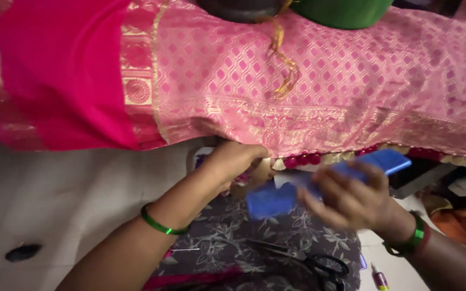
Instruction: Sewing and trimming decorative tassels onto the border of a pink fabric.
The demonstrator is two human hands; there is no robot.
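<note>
Head view: left hand (233, 161) pinches sari hem (308, 157); right hand (351, 202) holds blue comb (319, 183).

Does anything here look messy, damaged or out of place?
A loose tangle of gold thread trails across the pink patterned cloth, away from its tasselled edge. Otherwise nothing stands out: the left hand touches that edge, the right hand holds a blurred blue comb, scissors lie below.

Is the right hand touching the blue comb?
Touching: the head view shows the right hand with fingers wrapped around the blurred blue comb.
</note>
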